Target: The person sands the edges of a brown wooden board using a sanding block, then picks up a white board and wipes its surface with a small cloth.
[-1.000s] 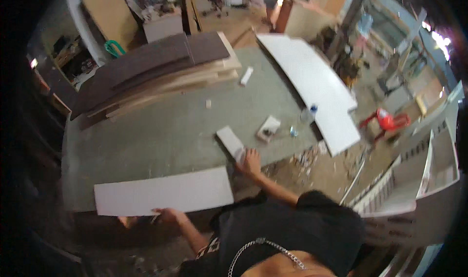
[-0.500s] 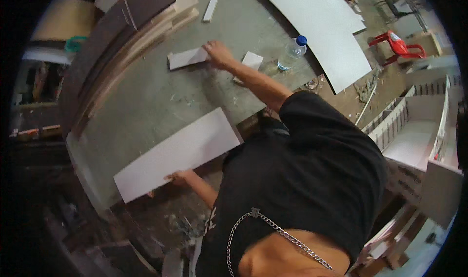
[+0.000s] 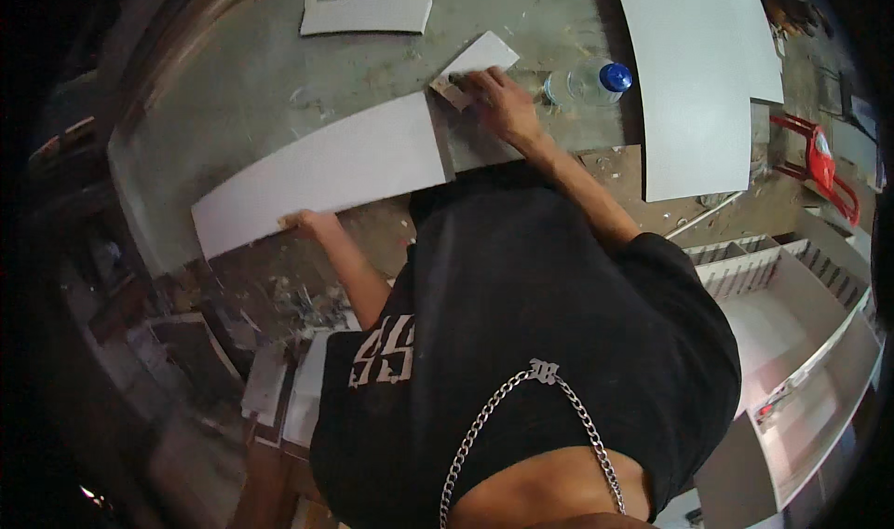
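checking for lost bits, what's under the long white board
Around the far side of the long white board, grey-green tabletop shows. The left hand holds the board's near edge; anything directly underneath is covered and cannot be seen.

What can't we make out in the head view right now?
All head view:
Right hand: its exact contact with the small white block, covered by the hand itself.
Left hand: its hold beneath the long white board, hidden by the board.
Large white panel: far end, cut off by the top edge.
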### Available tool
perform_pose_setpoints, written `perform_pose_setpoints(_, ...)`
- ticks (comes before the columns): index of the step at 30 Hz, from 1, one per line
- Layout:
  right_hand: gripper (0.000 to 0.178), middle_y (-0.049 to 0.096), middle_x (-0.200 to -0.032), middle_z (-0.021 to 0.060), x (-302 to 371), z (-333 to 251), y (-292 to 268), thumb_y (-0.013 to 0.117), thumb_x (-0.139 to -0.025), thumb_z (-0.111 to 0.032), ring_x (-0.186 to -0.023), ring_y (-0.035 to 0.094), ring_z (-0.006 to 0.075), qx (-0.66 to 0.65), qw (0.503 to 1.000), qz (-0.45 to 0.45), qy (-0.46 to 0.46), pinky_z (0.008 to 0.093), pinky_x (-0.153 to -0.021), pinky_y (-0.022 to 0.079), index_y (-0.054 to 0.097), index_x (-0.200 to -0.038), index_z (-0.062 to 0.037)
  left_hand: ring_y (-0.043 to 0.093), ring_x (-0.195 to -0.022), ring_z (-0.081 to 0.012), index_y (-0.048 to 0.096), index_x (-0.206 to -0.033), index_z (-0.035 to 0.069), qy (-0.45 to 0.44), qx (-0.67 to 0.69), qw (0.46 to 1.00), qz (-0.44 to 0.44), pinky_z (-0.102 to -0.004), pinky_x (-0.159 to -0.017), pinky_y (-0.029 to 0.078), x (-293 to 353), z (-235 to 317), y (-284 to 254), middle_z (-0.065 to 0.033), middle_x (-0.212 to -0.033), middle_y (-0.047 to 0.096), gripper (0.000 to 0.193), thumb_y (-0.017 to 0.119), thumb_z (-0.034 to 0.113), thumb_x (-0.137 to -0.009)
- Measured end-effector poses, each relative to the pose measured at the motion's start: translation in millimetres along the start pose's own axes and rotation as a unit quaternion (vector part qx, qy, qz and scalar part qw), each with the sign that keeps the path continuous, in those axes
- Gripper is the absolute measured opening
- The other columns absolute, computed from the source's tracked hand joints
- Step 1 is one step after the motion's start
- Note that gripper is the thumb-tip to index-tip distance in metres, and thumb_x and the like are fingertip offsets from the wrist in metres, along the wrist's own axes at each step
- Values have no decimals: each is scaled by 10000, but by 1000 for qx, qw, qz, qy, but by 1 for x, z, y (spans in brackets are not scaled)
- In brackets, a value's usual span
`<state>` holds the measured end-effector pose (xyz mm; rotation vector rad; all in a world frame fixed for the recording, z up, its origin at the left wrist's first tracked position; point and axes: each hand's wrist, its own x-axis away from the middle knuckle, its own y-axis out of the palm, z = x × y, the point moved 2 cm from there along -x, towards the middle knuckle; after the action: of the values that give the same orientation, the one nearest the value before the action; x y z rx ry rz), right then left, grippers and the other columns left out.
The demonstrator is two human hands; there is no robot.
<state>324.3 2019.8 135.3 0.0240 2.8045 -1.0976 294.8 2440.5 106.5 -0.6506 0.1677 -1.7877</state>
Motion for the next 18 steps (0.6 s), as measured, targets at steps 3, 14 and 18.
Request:
perform_pose_setpoints(3,426,616,-1145,119,16,-18,-22,725,-845,-198,-935,639,329,11,998,59,-32,428,-762,538,586,-1240,-113,683,-746,-221,650,-1059,-14,-14,-47,999,-16,-355,-644,560,-7,-12,-26,-161,-1013,687,636,479,593,-974)
perform_pose_setpoints(14,249,701,-911,179,255,19,6,612,-940,-178,-833,696,282,-210,889,-125,388,373,-751,534,620,-1138,-26,669,-885,-258,596,-1224,77,-83,-271,857,-430,-398,-772,534,-79,-107,-182,-81,-1081,670,366,523,345,-985)
perform_pose_setpoints(18,319,692,-940,174,281,-28,8,604,-898,-124,-834,700,268,-152,879,-161,422,368,-764,538,579,-1205,-39,624,-1014,-263,473,-1403,107,-209,-279,830,-435,-401,-899,489,-24,-168,-210,-69,-1303,603,456,555,238,-974)
